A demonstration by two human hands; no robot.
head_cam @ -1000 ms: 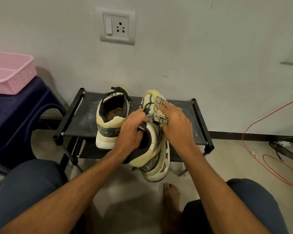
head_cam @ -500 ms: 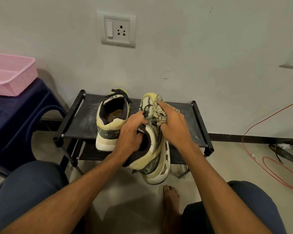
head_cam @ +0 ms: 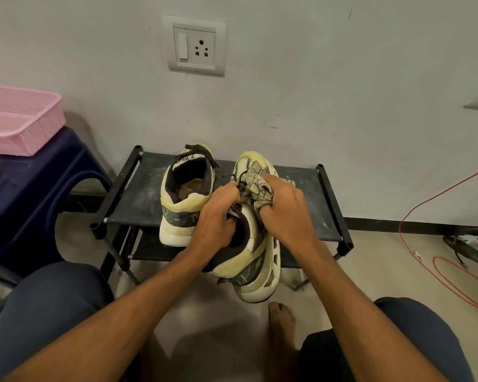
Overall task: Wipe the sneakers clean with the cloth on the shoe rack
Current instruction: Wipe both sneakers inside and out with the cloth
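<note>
Right fingers (head_cam: pixel 276 186) have curled tighter, bunching the cloth (head_cam: pixel 255 183) on the sneaker (head_cam: pixel 249 274) left fingers (head_cam: pixel 226 191) grip

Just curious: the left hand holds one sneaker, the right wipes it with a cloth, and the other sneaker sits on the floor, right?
Not the floor: in the head view the other sneaker sits on the shoe rack. The left hand holds one sneaker and the right hand wipes it with the cloth.
</note>
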